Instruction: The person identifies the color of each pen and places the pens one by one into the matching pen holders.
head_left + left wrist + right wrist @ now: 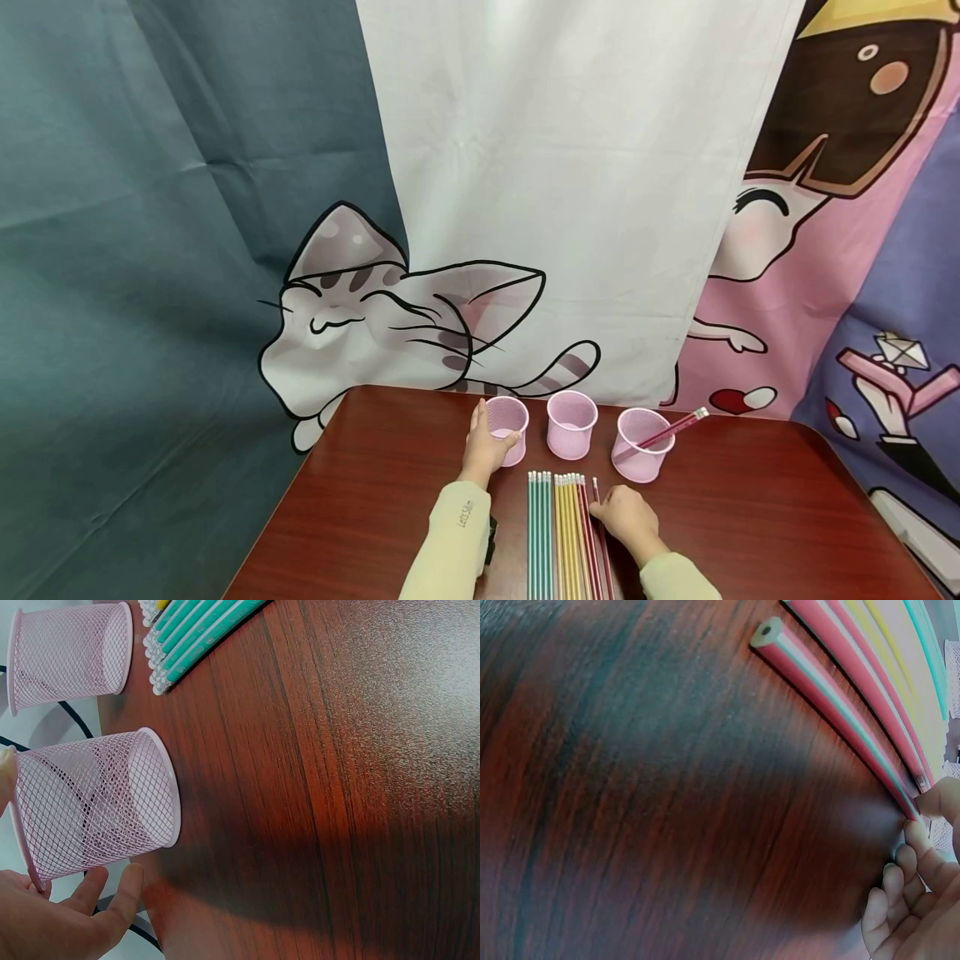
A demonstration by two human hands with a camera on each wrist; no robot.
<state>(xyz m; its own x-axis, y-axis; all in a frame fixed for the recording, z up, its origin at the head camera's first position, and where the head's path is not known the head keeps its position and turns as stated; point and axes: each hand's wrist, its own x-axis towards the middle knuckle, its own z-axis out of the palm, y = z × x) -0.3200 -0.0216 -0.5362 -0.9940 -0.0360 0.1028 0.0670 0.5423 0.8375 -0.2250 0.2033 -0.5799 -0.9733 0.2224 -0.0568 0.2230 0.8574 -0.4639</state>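
My left hand (483,450) holds the leftmost pink mesh pen cup (516,452) at its rim, thumb on one side and fingers along the other. In the left wrist view this cup (97,802) stands upright near the table's back edge. A red pencil (603,546) is pinched between thumb and forefinger of my right hand (630,518), close to its eraser end. The right wrist view shows that pencil (832,709) lying a little apart from the other red ones, its unsharpened end towards the camera.
Rows of green pencils (540,533), yellow pencils (567,533) and red pencils (589,542) lie side by side on the brown table (360,500). Behind them stand a middle pink cup (568,442) and a right pink cup (636,465) with red pencils (678,424) leaning in it. A printed curtain (585,167) hangs behind.
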